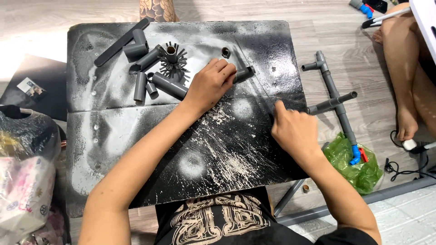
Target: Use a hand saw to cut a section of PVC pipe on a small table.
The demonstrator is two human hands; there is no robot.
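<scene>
Bright daylight floods in from the upper left, washing out the wooden floor (32,36) beyond the left hand (210,84). The black paint-sprayed board (150,149) under both hands shows a soft sheen. The right hand (295,131) blurs slightly; frame edges bow outward mildly.

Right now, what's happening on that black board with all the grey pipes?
A person sits over a black, paint-speckled board. Their left hand closes around a short grey pipe piece, while the right hand rests at the board's right edge, touching a grey pipe assembly that lies mostly on the floor. More loose pipe fittings sit at the board's far left.
</scene>
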